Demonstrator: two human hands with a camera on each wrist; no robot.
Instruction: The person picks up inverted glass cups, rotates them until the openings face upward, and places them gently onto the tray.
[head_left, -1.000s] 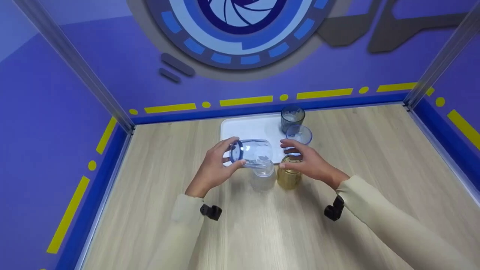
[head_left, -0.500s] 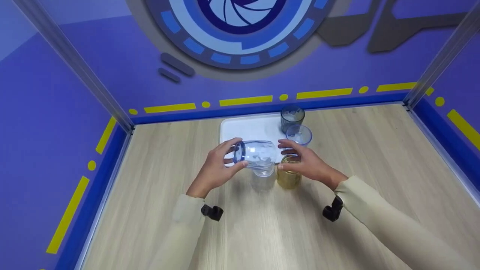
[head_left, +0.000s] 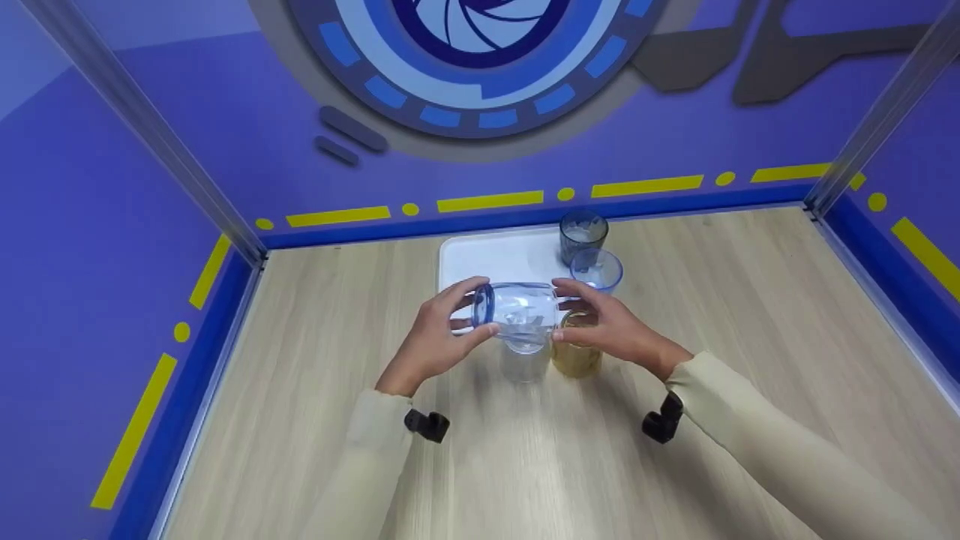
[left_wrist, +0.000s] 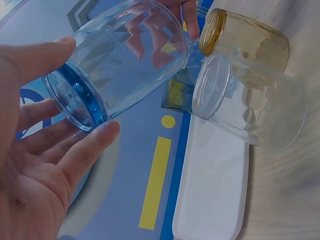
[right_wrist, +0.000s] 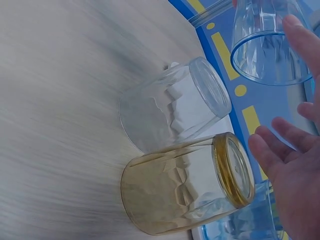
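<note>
Head view: a blue-rimmed clear glass [head_left: 516, 309] held on its side above the bench [head_left: 300, 420], rim pointing left, gripped at that rim by the left hand [head_left: 435, 345] with thumb and fingers curled round it, and touched at the base end by the fingertips of the right hand [head_left: 611, 326], fingers fairly straight. Directly below, a clear glass [head_left: 523, 358] and just beside it an amber glass [head_left: 576, 357], both upright on the wood, close to the front edge of a white tray [head_left: 495, 259]. Farther back, a light blue glass [head_left: 596, 271] and a dark smoky glass [head_left: 583, 234] at the tray's right edge. Left wrist view: left hand [left_wrist: 35, 170] pinching the blue rim of the tilted glass [left_wrist: 120, 60] between thumb and fingers, palm open beneath; clear glass [left_wrist: 250, 107] and amber glass [left_wrist: 245, 37] past it, white tray [left_wrist: 212, 200] alongside. Right wrist view: right hand [right_wrist: 292, 170] spread with fingers relaxed, fingertips near the blue-rimmed glass [right_wrist: 267, 40] overhead; contact itself not clear here; clear glass [right_wrist: 172, 112] and amber glass [right_wrist: 187, 185] standing touching or nearly so on the bench [right_wrist: 55, 110].
</note>
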